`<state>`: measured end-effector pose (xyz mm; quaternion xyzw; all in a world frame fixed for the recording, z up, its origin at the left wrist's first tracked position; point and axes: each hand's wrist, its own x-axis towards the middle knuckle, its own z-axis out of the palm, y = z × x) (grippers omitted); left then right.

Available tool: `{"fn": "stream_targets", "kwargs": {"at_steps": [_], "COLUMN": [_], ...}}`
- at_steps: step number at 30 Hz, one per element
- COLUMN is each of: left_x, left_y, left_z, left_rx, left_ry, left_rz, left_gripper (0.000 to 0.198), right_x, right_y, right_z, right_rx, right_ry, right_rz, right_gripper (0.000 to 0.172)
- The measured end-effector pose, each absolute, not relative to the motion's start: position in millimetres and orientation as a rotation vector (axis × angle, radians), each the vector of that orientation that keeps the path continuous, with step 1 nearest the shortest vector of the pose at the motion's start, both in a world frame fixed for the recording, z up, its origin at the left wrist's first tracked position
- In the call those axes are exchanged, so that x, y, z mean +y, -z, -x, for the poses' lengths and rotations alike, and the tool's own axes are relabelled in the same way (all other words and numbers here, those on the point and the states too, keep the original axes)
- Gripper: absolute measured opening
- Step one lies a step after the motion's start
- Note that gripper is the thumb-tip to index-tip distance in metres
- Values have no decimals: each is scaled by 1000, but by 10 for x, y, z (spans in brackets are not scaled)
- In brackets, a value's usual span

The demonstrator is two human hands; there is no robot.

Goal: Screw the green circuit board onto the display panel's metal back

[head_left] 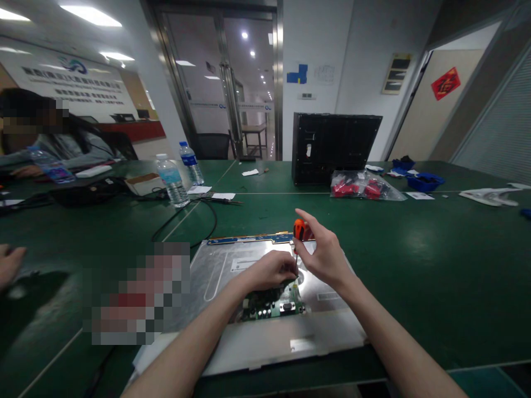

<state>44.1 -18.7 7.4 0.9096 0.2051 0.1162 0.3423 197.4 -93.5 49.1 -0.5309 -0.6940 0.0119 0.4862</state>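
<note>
An upright screwdriver (298, 228) with an orange and black handle is in my right hand (326, 254); its thin shaft points down. My left hand (271, 270) is pinched closed beside the lower shaft, just above the green circuit board (269, 310). What the left fingertips hold is hidden. The board lies on the metal back of a flat display panel (332, 326), partly covered by my left hand and forearm. A narrow blue circuit strip (249, 239) runs along the panel's far edge.
A black monitor-like unit (336, 146) stands behind, with a plastic bag of red parts (365, 187) before it. Water bottles (172, 179), a cable (215, 218) and blue trays (425, 181) lie around. A person (78, 143) sits at far left; another hand (10, 264) shows at the left edge.
</note>
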Motion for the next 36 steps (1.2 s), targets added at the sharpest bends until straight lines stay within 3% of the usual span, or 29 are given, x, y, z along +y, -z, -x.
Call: {"fn": "stream_targets", "kwargs": {"at_steps": [5, 11, 17, 23, 30, 36], "left_x": [-160, -161, -182, -187, -181, -205], "left_y": [-42, -28, -52, -45, -32, -74], "left_z": [-444, -441, -443, -422, -431, -433], "left_rx": [541, 561, 589, 546, 583, 623], "left_ry": [-320, -327, -293, -319, -279, -262], "left_rz": [-2373, -2392, -2432, -2397, -2426, -2476], "left_gripper": [15, 10, 8, 16, 12, 8], "right_x": [-947, -948, -939, -934, -933, -930], "right_y": [-513, -506, -503, -490, -497, -497], "right_z": [-1967, -1970, -1983, -1975, -1971, -1976], "right_rx": [-1707, -1764, -1771, -1732, -1697, -1742], "right_ry": [-3, 37, 61, -2, 19, 60], "right_rz": [1310, 1296, 1325, 1322, 1350, 1325], "right_gripper": [43, 50, 43, 52, 42, 50]}}
